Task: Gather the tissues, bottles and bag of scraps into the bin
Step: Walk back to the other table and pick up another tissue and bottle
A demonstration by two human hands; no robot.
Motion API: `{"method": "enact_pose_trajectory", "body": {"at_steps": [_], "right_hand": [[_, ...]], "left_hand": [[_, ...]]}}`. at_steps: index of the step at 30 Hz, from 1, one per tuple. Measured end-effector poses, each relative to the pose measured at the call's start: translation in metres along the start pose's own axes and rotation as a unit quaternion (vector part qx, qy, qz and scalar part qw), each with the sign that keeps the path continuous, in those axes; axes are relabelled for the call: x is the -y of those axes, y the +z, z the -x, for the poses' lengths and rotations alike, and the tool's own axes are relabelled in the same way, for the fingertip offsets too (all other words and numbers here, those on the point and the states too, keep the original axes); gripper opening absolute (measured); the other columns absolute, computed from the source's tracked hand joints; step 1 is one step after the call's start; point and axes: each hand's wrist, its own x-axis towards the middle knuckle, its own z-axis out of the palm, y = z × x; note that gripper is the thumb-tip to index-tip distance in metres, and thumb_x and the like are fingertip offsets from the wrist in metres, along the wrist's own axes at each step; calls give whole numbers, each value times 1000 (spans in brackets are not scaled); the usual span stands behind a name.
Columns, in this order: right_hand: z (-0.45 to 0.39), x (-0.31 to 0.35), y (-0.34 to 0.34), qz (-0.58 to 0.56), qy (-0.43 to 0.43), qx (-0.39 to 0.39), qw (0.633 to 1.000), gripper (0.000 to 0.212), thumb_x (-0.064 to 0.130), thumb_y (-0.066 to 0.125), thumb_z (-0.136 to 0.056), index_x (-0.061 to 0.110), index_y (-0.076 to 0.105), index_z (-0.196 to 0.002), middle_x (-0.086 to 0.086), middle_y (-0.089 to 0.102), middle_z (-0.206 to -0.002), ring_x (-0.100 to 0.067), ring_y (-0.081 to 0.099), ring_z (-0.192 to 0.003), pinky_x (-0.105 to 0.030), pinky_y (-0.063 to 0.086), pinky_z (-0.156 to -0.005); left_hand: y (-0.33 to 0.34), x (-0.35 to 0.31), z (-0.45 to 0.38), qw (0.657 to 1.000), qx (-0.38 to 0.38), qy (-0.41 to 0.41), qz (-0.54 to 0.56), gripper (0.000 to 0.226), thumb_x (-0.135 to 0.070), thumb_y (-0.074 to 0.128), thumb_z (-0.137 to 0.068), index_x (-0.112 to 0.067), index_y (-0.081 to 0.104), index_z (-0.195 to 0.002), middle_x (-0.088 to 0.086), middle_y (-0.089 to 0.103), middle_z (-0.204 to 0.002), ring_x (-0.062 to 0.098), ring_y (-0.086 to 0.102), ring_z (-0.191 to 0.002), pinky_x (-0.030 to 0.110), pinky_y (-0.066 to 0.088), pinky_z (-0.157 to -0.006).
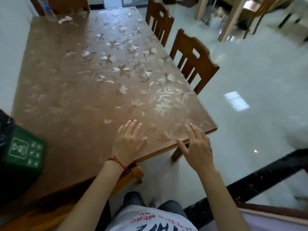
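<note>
Both hands empty, fingers spread apart and straight. Left hand (129,142) lies over the near table edge; right hand (196,145) hovers just beyond the near corner of the table (70,90), fingertips over its rim.

Bin (21,152): green with a dark liner, on the near table end, left of the left hand and near it. Count: 1.

Tissue (65,19): one crumpled white wad, far end of table, well ahead and left of both hands. Count: 1 visible.

Bottle (50,13): one clear shape just beside the tissue, blurred. Count: 1, uncertain. Bag of scraps: none identifiable. Chairs (193,60) along the right side: 2, one more at far end.

Risks, judged: leftovers lie well apart from hands and bin, so the long reach could tip the bottle or drag the tissue off the far edge. Bin sits near the table edge; a bump could knock it down.
</note>
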Motion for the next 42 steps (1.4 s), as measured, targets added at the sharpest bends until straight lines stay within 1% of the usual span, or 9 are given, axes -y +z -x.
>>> {"method": "enact_pose_trajectory", "body": {"at_steps": [6,10,14,21,29,33,36,40,42], "right_hand": [[37,-55,-8,3,123,-16,992,65,53,34,-86,3,52,-124,-17,58,-125,-33,53,-117,-44,44,-96],[66,-76,-10,9,213,-34,977,62,50,36,-85,3,54,-121,-16,59,-121,-33,55,-114,-44,45,-93],[95,-89,-13,8,295,-42,954,61,49,37,-84,2,55,-119,-18,60,-119,-34,57,-111,-45,47,-90],[141,-97,-10,4,418,-55,907,66,52,36,-85,4,49,-128,-16,52,-133,-31,46,-125,-44,38,-101],[155,-114,-9,10,486,-60,872,68,55,32,-86,6,44,-132,-14,47,-138,-28,41,-129,-41,35,-104],[152,-136,-15,-5,496,-67,866,61,48,44,-90,6,41,-135,-14,43,-142,-28,36,-133,-41,30,-107],[146,-165,-22,-10,501,-70,862,61,46,46,-91,8,38,-137,-12,39,-145,-26,32,-136,-40,26,-110],[132,-218,-34,0,503,-82,861,68,56,34,-87,7,43,-133,-14,45,-140,-28,38,-132,-42,31,-106],[123,-249,-43,-7,501,-81,862,64,53,40,-89,7,43,-134,-13,43,-141,-27,36,-133,-41,30,-107]], "left_hand": [[17,-62,-37,993,22,115,2,60,-48,26,-89,-8,57,-120,16,60,-124,31,56,-116,49,45,-94],[28,-95,-53,979,55,194,16,67,-54,13,-93,-9,53,-124,15,58,-127,32,53,-119,48,43,-98],[41,-127,-64,961,73,266,27,58,-47,33,-86,-9,55,-122,16,57,-127,34,52,-120,51,42,-98],[56,-174,-73,920,103,374,49,56,-45,37,-82,-7,59,-117,16,60,-122,35,55,-116,52,45,-94],[77,-218,-86,886,127,444,48,57,-46,36,-84,-6,58,-118,18,61,-121,37,56,-114,52,45,-92],[86,-244,-98,875,135,462,53,58,-46,36,-83,-5,58,-118,19,61,-121,39,56,-113,53,45,-92],[94,-272,-110,872,132,468,56,58,-47,36,-84,-6,57,-118,19,61,-121,38,56,-114,52,46,-91],[107,-321,-131,870,139,467,68,60,-48,34,-84,-5,56,-121,19,60,-123,39,54,-116,52,45,-92],[113,-347,-144,871,139,466,73,62,-49,33,-85,-5,55,-122,20,59,-124,40,53,-117,52,44,-93]]}}
